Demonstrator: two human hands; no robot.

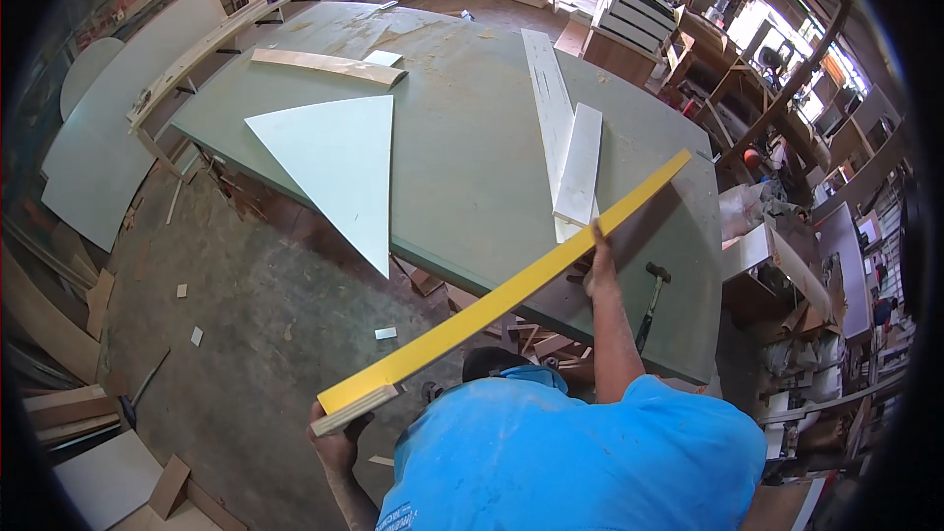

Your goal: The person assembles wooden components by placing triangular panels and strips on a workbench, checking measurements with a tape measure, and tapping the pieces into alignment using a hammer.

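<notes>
Yellow board (503, 299) in the head view: it slants across the near edge of the green table (462, 128), one end out over the floor (246, 315), the other above the tabletop towards the right edge. Whether that end touches the top, I cannot tell. The left hand (337, 445) is closed around the outer end, with the fingers bent under it. The right hand (599, 264) grips the board farther along, above the table; a finger shows on the yellow face, and the board hides part of the grip. Below, a blue shirt (580, 452) fills the lower edge of the view.

A hammer (653, 300) lies near the table's near right corner, beside the right forearm. Past the right hand, a white block (580, 152) lies against a long pale strip (547, 84) that runs towards the far edge. Left of these, a white triangle (339, 157) overhangs the near edge with its tip. A wood strip (329, 67) lies beyond it, towards the left edge, near a small white piece (383, 57). Offcuts lie on the floor.
</notes>
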